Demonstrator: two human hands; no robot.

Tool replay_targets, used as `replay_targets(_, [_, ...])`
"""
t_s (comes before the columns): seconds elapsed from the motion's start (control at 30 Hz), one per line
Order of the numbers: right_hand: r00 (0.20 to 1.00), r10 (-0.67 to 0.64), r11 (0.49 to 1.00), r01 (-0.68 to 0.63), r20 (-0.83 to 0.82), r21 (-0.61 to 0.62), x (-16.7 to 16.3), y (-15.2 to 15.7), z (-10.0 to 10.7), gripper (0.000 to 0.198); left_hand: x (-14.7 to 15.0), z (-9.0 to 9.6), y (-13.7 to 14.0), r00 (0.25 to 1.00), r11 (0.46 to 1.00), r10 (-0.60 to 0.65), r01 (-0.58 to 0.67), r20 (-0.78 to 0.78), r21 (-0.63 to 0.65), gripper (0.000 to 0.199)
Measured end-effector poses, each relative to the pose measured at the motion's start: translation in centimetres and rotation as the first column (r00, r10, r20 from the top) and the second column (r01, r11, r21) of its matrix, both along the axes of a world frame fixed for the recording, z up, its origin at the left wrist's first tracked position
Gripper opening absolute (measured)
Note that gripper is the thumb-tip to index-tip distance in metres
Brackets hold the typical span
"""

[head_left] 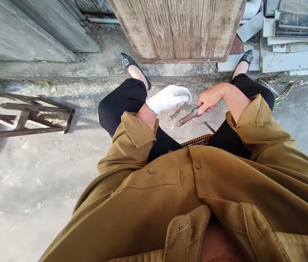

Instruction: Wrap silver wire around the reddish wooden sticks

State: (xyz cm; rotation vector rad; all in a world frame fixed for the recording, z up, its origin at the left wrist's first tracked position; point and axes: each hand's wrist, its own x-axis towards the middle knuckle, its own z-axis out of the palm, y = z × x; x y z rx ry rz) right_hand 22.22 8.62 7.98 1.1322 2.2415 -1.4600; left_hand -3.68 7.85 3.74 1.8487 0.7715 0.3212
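Note:
My right hand (211, 98), bare, is wrapped around a brown wooden stick (186, 119), possibly a handle. Thin wire or cord (195, 112) is wound in several turns about the stick beside my thumb. A fine strand rises from the winding to my left hand (172, 98), which wears a white knitted glove. Its fingers are curled and pinched on the strand's end. Below the glove, a short piece of wood (174, 114) with a pale cut end shows, partly hidden. Near my right thigh lies a thin dark strip (210, 127), perhaps a blade.
I sit on a woven black-and-orange seat (196, 141). A weathered plank panel (176, 29) stands ahead between my feet. At left is a wooden frame stand (34, 114). Stacked boards (293, 54) lie at far right, with dry grass (286, 91) nearby. A low concrete ledge (88, 71) runs across.

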Motion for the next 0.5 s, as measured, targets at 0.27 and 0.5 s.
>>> replay_targets(0.27, [0.636, -0.564, 0.810, 0.550, -0.527, -0.202, 1.7, 0.2, 1.4, 0.073, 0.9, -1.1, 0.3, 0.968, 0.969, 0.191, -0.159, 0.163, -0.191, 0.026])
replay_targets(0.5, [0.777, -0.628, 0.755, 0.624, -0.049, 0.203, 1.9, 1.5, 0.2, 0.058, 1.0, 0.1, 0.1, 0.993, 0.987, 0.104, -0.097, 0.053, -0.129, 0.022])
